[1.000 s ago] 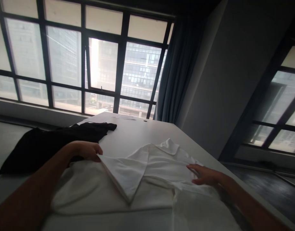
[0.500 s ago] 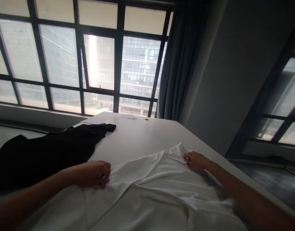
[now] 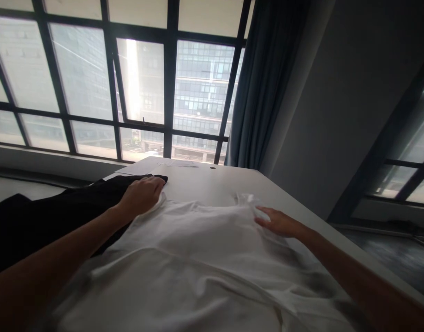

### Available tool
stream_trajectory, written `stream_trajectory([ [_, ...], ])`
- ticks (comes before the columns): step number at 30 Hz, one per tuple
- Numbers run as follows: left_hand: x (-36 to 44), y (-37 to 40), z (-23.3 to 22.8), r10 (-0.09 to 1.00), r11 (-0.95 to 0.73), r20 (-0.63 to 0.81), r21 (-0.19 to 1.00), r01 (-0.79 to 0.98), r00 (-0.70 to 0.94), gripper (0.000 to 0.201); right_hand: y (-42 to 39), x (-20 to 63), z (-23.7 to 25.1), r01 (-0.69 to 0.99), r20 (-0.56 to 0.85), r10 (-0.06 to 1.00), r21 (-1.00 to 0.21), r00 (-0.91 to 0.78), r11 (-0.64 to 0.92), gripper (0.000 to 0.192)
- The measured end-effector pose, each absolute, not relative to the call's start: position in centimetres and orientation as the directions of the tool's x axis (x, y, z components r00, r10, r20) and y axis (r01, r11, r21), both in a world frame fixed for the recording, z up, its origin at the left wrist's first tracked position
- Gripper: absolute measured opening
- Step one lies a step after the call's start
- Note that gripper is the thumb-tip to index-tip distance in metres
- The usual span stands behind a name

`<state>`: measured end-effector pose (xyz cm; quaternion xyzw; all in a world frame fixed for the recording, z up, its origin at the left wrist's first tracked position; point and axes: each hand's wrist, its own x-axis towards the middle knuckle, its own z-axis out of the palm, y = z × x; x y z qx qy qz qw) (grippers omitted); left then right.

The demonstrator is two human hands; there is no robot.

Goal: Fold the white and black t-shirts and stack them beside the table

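A white garment (image 3: 198, 235), wrinkled and partly blurred, spreads over the white table (image 3: 212, 184) in front of me. My left hand (image 3: 144, 193) is closed on its far left edge, above the end of a black garment (image 3: 52, 216) that lies along the left. At the far right corner of the white cloth is my right hand (image 3: 279, 222), with thumb and forefinger apart. That corner stands up slightly, blurred, just beyond my right fingertips. The near part of the garment runs out of view at the bottom.
Sheets of paper (image 3: 179, 163) lie at the table's far end, close to a small dark round spot (image 3: 212, 168). Behind stand a large framed window (image 3: 139, 83) and a dark blue curtain (image 3: 253, 101). A grey pillar (image 3: 308, 124) rises on the right.
My left hand has moved away from me with the garment's edge, up to the black garment's end. My right hand has loosened its pinch and shifted slightly left. The white cloth now extends farther out.
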<state>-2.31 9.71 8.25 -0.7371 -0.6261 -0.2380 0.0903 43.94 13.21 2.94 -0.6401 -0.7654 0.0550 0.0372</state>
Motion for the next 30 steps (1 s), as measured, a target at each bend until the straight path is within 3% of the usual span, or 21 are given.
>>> stream_trajectory([
  [2, -1.0, 8.6, 6.2, 0.92, -0.302, 0.292, 0.101, 0.948, 0.262, 0.047, 11.1, 44.7, 0.4, 0.98, -0.169, 0.97, -0.132, -0.172, 0.151, 0.09],
  [5, -0.6, 8.9, 2.3, 0.944, -0.328, -0.01, 0.109, 0.938, 0.331, 0.068, 9.6, 46.1, -2.1, 0.99, -0.209, 0.974, -0.126, -0.089, 0.064, 0.095],
  [8, -1.5, 11.4, -0.8, 0.956, -0.28, -0.055, 0.115, 0.953, 0.288, 0.085, 10.1, 47.2, -2.6, 0.994, -0.199, 0.98, -0.113, -0.029, 0.007, 0.092],
  [12, -1.5, 15.9, -1.8, 0.947, -0.271, -0.138, 0.146, 0.951, 0.291, 0.088, 13.0, 47.5, -2.0, 0.996, -0.221, 0.975, -0.091, -0.008, -0.013, 0.091],
  [19, 1.2, 21.5, -2.6, 0.988, -0.135, -0.06, 0.108, 0.985, 0.142, 0.076, 21.5, 47.0, -2.2, 0.999, -0.107, 0.994, -0.048, 0.019, -0.024, 0.075],
  [25, 2.5, 22.0, -2.1, 0.995, -0.095, 0.029, 0.06, 0.994, 0.093, 0.067, 24.2, 43.9, -0.6, 0.965, 0.128, 0.988, 0.235, 0.092, -0.12, 0.054],
  [27, 2.4, 20.9, -1.7, 0.991, -0.121, 0.066, 0.04, 0.992, 0.119, 0.061, 22.7, 43.1, 0.0, 0.968, 0.138, 0.99, 0.241, 0.031, -0.064, 0.05],
  [30, 1.2, 18.2, -0.9, 0.977, -0.202, 0.079, 0.033, 0.979, 0.199, 0.056, 18.6, 43.8, 0.3, 0.983, 0.123, 0.984, 0.148, -0.128, 0.11, 0.044],
])
